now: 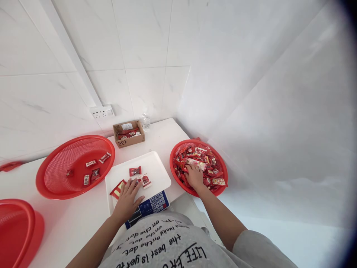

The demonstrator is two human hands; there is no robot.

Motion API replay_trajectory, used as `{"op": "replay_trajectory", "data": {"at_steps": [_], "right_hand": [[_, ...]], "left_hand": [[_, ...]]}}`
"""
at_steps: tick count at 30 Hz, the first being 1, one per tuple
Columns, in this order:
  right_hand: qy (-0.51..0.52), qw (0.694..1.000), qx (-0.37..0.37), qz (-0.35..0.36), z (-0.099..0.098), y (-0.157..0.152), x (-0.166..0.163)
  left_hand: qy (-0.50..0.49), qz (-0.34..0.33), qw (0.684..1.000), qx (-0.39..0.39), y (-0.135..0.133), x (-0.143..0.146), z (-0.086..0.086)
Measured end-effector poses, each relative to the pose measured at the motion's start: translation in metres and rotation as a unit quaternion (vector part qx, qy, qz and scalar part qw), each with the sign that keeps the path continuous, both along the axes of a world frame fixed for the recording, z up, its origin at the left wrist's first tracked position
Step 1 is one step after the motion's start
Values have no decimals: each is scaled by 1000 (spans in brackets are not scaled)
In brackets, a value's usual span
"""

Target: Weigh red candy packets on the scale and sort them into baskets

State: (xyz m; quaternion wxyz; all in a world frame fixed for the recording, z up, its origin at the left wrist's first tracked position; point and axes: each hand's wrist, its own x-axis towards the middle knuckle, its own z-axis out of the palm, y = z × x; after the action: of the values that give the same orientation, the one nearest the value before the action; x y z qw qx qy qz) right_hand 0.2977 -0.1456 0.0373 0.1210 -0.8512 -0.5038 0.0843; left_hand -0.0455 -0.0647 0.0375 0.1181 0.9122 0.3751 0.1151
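Note:
My left hand lies flat with fingers spread on the white tray of a weighing scale, touching red candy packets near its front left. Two more packets lie on the tray beyond the fingers. My right hand reaches into the red mesh basket at the right, which is heaped with red wrapped candies. Its fingers are curled down among the candies; what they hold is hidden.
A second red mesh basket at the left holds several candies. A small cardboard box with packets stands at the back by a wall socket. Another red basket sits at the lower left. White walls close the corner.

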Motion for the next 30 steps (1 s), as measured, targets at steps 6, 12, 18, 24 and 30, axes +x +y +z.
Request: {"op": "replay_trajectory", "data": {"at_steps": [6, 12, 18, 24, 30], "right_hand": [[58, 997, 42, 4, 3, 0, 14], [160, 974, 134, -93, 18, -2, 22], [219, 948, 197, -124, 40, 16, 0], [432, 894, 108, 56, 46, 48, -97], [521, 843, 53, 124, 55, 70, -151]], "left_hand": [[-38, 26, 999, 9, -16, -15, -3], [-44, 61, 997, -5, -23, -27, -4], [-25, 80, 996, -14, -28, -30, 0], [-17, 87, 996, -15, -32, -31, 3], [-25, 102, 994, -9, -33, -37, 3]]}}
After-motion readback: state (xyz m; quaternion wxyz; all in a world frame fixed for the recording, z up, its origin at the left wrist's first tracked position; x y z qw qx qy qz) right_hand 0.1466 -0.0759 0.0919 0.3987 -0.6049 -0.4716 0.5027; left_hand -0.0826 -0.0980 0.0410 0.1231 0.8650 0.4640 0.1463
